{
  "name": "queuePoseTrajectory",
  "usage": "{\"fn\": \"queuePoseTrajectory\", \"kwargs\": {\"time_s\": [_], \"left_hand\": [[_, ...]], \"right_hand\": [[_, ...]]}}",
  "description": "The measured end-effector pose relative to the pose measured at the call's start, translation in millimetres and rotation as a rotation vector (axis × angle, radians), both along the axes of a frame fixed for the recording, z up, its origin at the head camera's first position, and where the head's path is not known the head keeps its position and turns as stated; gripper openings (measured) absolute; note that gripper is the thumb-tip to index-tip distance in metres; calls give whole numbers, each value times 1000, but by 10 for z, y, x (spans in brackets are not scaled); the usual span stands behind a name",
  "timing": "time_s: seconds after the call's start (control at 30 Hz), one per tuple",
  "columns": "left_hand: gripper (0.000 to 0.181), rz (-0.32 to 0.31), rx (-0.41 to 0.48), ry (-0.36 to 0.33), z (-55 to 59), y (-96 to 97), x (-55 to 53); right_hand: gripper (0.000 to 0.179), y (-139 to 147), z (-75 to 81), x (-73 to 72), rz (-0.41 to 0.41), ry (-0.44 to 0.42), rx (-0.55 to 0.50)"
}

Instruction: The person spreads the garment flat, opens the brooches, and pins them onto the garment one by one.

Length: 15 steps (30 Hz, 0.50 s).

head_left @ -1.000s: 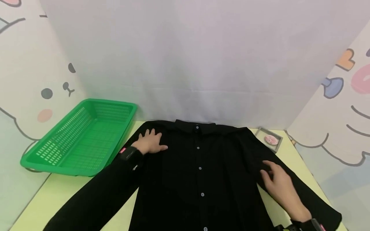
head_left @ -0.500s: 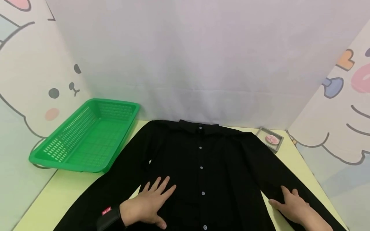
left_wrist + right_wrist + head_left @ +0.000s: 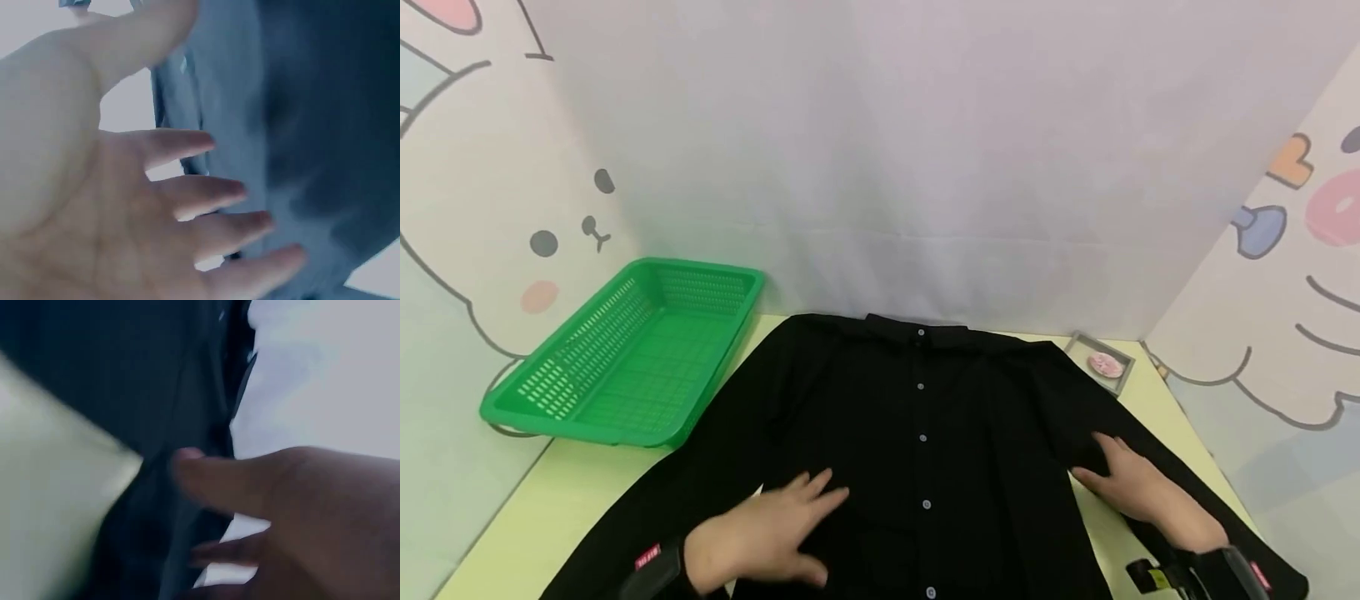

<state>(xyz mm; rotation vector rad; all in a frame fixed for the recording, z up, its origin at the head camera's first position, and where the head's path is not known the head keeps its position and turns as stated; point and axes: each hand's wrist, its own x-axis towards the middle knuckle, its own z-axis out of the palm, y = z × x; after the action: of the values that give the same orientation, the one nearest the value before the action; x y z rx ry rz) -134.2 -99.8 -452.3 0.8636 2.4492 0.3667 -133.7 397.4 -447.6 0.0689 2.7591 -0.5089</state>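
Smoothing the black shirt [image 3: 865, 433] flat on the bench [image 3: 580, 483] looks like the step in hand, and light, outward strokes should suit it best. Nearest, the left hand [image 3: 763, 533] is over the lower front with its fingers spread wide, holding nothing; the left wrist view shows shadows under the fingertips, so whether it touches cloth I cannot tell. A flat palm would spread pressure better than fingertips, which might drag fresh creases. The right hand [image 3: 1138, 492] is at the sleeve on its own side, thumb apart, fingers slightly bent, with nothing visibly in its grasp; contact there is also unclear.

Farther up, the shirt lies front up, and its button row [image 3: 922, 437] makes a good guide: keep that line straight while working from it towards each side. Pressing one hand near the placket while the other sweeps outward would stop the body from sliding. The two sleeves slope away from the shoulders, so draw them out evenly.

Farthest, the collar [image 3: 891, 329] points to the pale backdrop [image 3: 910, 167]; avoid pushing it that way. The green basket [image 3: 647, 375] stands close beside the left sleeve, and the grey tray [image 3: 1125, 382] near the right shoulder, so sweep short of both.
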Motion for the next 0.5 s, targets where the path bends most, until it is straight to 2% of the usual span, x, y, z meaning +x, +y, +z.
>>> {"fn": "queuePoseTrajectory", "kwargs": {"time_s": [0.03, 0.1, 0.17, 0.23, 0.3, 0.4, 0.5], "left_hand": [[88, 19, 45, 33, 77, -2, -52], [79, 100, 97, 114, 201, -4, -183], [77, 184, 95, 186, 246, -24, -339], [75, 271, 77, 198, 243, -60, -477], [74, 330, 41, 173, 202, -113, -582], [74, 357, -2, 116, 129, -206, -664], [79, 345, -26, 112, 82, -283, -689]], "right_hand": [[88, -76, 16, -43, 46, 70, -19], [75, -206, 20, -137, 137, 184, -47], [69, -298, 1, -239, 191, 217, -50], [68, -326, -24, -340, 205, 194, -26], [70, -297, -44, -420, 178, 165, 13], [73, -186, -57, -492, 115, 185, 65], [65, -83, -59, -504, 92, 288, 96]]}}
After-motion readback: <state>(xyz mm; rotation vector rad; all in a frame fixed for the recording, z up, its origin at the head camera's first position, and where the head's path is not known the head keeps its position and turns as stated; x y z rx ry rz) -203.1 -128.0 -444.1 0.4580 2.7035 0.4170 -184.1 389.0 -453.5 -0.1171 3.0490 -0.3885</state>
